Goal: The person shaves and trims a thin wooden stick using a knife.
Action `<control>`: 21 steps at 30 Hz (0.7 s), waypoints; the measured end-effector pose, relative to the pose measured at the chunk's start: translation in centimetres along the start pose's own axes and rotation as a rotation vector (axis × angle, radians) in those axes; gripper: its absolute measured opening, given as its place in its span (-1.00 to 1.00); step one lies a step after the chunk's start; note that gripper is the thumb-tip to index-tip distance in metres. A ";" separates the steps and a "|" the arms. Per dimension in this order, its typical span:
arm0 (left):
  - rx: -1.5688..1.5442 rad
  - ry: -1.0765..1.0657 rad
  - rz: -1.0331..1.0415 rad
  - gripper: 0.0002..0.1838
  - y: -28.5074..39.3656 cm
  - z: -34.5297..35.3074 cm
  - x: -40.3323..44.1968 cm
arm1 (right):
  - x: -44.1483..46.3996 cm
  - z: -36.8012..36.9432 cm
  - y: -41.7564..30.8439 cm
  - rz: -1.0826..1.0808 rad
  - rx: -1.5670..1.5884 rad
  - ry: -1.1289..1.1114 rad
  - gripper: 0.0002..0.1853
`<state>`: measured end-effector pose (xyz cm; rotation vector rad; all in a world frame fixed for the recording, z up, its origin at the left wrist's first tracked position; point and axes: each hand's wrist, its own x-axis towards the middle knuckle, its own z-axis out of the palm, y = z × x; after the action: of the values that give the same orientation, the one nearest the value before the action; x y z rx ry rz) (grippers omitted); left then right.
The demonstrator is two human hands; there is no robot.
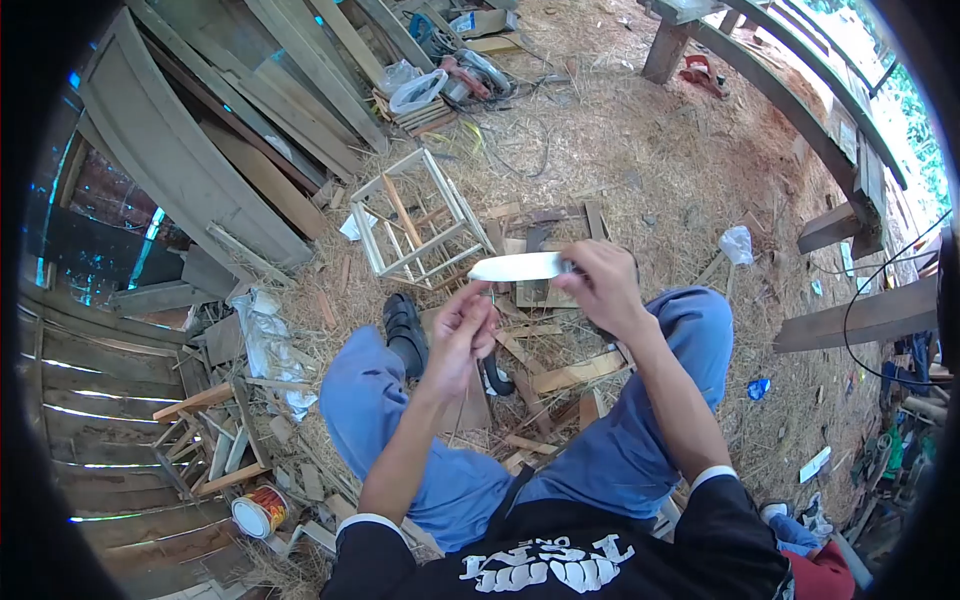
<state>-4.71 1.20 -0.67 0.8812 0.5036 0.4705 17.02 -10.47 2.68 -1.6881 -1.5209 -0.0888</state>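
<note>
In my right hand [603, 283] is what looks like a knife [517, 267]. Its broad blade shines bright white and points left, level across the space in front of my knees. The fingers wrap the handle end and hide most of it. My left hand [466, 335] is just below the blade's tip, palm up, with thumb and fingers pinched together. Something small and thin seems to be between those fingertips, too small to make out. Beyond the hands, a light wooden frame [425, 222] like a small stool lies on the ground.
Wood offcuts [577, 373] lie between my feet on shavings-covered ground. Boards and a door panel [180, 140] lean at the left. A paint can [259, 511] stands lower left, and a wooden bench [770, 75] runs along the right. Another person's red sleeve [823, 574] shows at lower right.
</note>
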 end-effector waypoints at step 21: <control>-0.012 -0.063 -0.188 -0.61 2.1 2.4 -0.4 | 1.2 1.1 -1.8 -0.335 -0.125 -0.098 -0.58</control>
<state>-4.00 0.68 2.42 0.8260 0.5202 0.2731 15.33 -9.06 3.57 -1.5354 -1.8964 -0.2863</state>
